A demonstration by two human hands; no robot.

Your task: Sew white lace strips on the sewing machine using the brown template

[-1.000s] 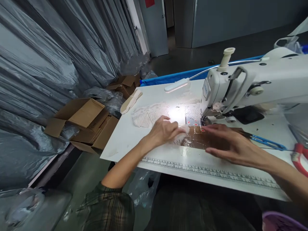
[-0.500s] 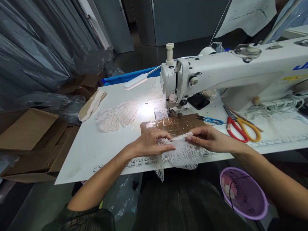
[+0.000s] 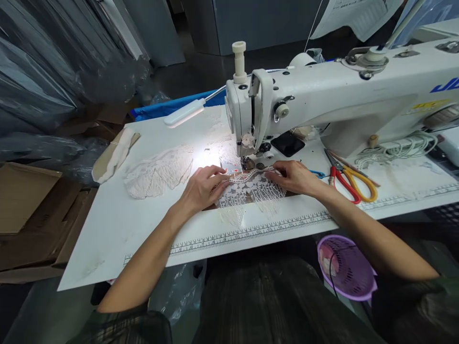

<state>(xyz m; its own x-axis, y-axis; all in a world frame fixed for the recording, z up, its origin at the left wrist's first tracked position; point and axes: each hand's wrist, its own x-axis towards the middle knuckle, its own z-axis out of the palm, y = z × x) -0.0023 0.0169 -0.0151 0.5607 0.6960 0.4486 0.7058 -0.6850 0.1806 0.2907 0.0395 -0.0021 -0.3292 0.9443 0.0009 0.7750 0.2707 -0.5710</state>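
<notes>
A piece of white fringed lace (image 3: pixel 247 191) lies spread just in front of the needle area of a white sewing machine (image 3: pixel 247 114). My left hand (image 3: pixel 205 187) has its fingers closed on the lace's left end. At the upper right corner my right hand (image 3: pixel 294 176) pinches the edge between thumb and fingers. The top edge runs nearly straight between both hands, close to the presser foot (image 3: pixel 247 163). Beneath the lace, a brown taped plate is mostly hidden.
Another lace piece (image 3: pixel 159 172) lies left on the white table (image 3: pixel 103 229), near a wrapped roll of trim (image 3: pixel 116 155). Scissors (image 3: pixel 353 184) and partly hidden blue snips (image 3: pixel 317 174) lie right. A lamp (image 3: pixel 184 113) hangs over the table; a purple basket (image 3: pixel 353 277) stands below.
Both hands have moved forward with the lace, from the table's front edge to beside the presser foot. The lace now lies flatter and spread out. The camera view has shifted slightly.
</notes>
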